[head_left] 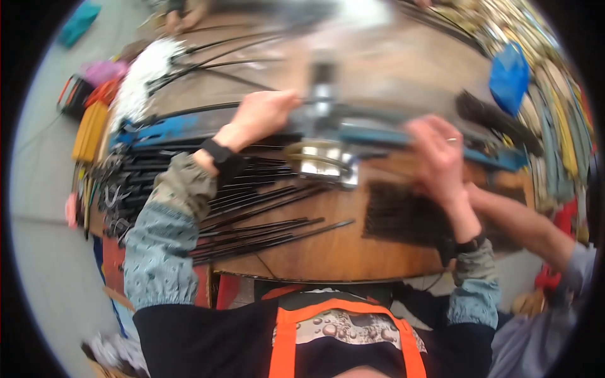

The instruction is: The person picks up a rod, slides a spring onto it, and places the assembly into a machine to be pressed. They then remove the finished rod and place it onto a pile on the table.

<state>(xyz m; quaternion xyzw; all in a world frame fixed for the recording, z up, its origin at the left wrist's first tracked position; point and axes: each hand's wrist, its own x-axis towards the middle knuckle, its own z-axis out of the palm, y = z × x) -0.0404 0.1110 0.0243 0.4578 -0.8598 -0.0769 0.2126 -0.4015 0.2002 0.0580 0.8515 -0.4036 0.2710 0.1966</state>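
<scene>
My left hand is closed beside a bench machine, its fingertips pressed together near the machine's rail. What they hold, if anything, is hidden. The machine's shiny metal part sits between my hands, with a blurred upright above it. My right hand is raised over the blue rail, fingers curled and slightly smeared; I cannot make out anything in them. Long black rods lie on the wooden table below my left hand. A bundle of thin dark rods lies below my right hand.
Another person's forearm reaches in from the right, partly behind my right wrist. Black rods with metal ends crowd the table's left side. White strands, a blue bag, a dark brush-like bundle and long pale bundles lie around.
</scene>
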